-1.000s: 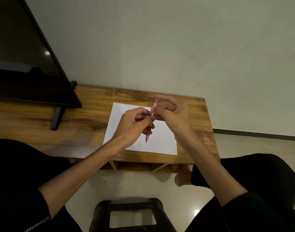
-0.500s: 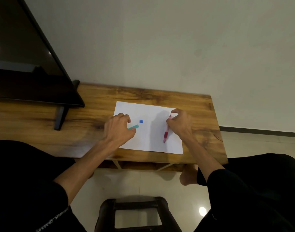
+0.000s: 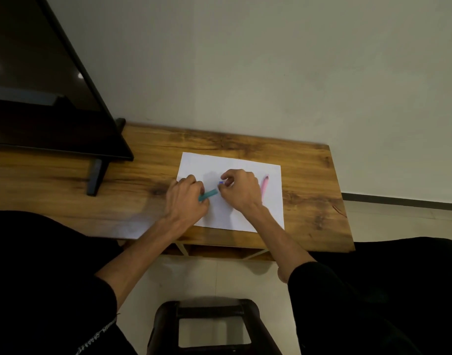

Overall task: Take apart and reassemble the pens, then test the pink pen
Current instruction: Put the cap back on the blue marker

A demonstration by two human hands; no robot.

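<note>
A white sheet of paper lies on the wooden table. My left hand grips a teal pen over the sheet's left part, with its free end pointing up and right. My right hand reaches to a small blue piece on the paper, fingers curled around it; the pinch itself is partly hidden. The pink pen lies alone on the right part of the sheet, beside my right hand and untouched.
A dark flat screen on a stand fills the table's left side. A plain wall rises behind the table. Below me a dark stool stands on the tiled floor, between my knees.
My right hand laid the pink pen on the right of the sheet, let it go and moved left to the blue piece. My left hand took up the teal pen.
</note>
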